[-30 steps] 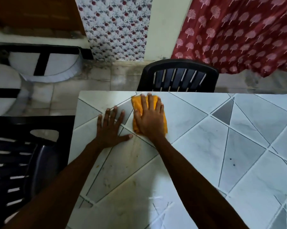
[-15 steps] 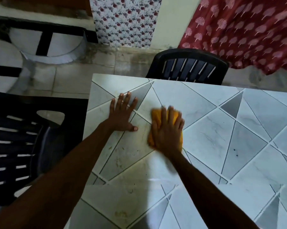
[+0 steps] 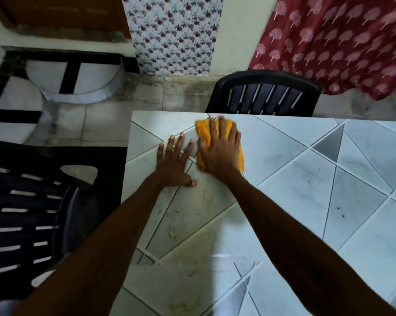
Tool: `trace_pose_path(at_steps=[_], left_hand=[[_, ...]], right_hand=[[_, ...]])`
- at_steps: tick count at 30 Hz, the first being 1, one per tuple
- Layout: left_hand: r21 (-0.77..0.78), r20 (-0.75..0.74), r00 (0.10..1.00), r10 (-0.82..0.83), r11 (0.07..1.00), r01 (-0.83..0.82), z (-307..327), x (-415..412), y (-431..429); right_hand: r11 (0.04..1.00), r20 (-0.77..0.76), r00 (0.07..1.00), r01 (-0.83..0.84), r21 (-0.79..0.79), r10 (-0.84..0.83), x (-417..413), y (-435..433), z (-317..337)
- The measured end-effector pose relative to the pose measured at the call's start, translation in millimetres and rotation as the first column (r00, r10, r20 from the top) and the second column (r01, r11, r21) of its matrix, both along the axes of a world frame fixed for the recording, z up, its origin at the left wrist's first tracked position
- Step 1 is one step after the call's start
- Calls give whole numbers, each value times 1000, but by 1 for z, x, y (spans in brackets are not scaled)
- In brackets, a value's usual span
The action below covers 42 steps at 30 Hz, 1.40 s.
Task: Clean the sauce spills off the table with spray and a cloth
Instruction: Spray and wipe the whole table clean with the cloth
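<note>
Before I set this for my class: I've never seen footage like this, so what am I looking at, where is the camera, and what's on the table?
There is no machine here: a person wears a camera on the head, looking down at their own bare arms. The right hand lies flat, pressing an orange cloth near the far edge of the tiled table. The left hand rests flat on the table beside it, holding nothing. Yellowish smears show on the tiles nearer the person. Black plastic chairs stand at the far side and at the left. No spray bottle is in view.
</note>
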<state>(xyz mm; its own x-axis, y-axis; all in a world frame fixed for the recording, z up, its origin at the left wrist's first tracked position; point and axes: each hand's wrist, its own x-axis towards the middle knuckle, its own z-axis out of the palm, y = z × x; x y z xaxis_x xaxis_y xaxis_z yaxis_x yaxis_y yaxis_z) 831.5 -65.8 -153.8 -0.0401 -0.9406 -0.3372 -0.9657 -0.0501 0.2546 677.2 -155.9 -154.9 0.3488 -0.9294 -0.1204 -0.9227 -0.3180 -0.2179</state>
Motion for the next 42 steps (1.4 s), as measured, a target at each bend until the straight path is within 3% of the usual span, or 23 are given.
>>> trace_pose_path(at_steps=[5, 8, 11, 14, 19, 24, 27, 31, 34, 38, 42], left_hand=[[-51, -114, 992, 51, 997, -57, 18, 0, 7], [-105, -55, 988, 141, 984, -146, 28, 7, 20], [-66, -6, 973, 232, 971, -232, 33, 35, 36], [99, -73, 987, 145, 986, -138, 22, 60, 53], [81, 18, 992, 121, 989, -122, 4, 57, 53], [128, 44, 992, 122, 984, -127, 4, 59, 53], [143, 42, 991, 130, 980, -135, 9, 55, 51], [121, 37, 988, 152, 980, -156, 15, 51, 54], [23, -21, 983, 184, 983, -184, 20, 53, 63], [-105, -80, 975, 206, 971, -214, 28, 48, 81], [-168, -156, 951, 268, 941, -293, 30, 44, 101]], right_hand=[[993, 17, 994, -112, -26, 112, -52, 116, -5], [994, -38, 994, -106, 4, 106, -80, 144, 0], [1000, -37, 999, -18, 11, 19, -67, 121, 8], [998, -16, 997, 69, -7, -69, -24, 61, 9], [987, -43, 988, 152, 51, -150, 61, -51, 9], [986, -79, 986, 151, 73, -145, 95, -72, 9], [998, -35, 998, 54, 32, -52, 78, -45, 9], [988, 71, 986, -148, -33, 150, 31, 59, 3], [976, 8, 977, -215, -24, 215, -28, 131, 4], [993, -29, 992, -120, 1, 120, -63, 128, 6], [995, 9, 995, 96, -31, -95, 1, 36, 13]])
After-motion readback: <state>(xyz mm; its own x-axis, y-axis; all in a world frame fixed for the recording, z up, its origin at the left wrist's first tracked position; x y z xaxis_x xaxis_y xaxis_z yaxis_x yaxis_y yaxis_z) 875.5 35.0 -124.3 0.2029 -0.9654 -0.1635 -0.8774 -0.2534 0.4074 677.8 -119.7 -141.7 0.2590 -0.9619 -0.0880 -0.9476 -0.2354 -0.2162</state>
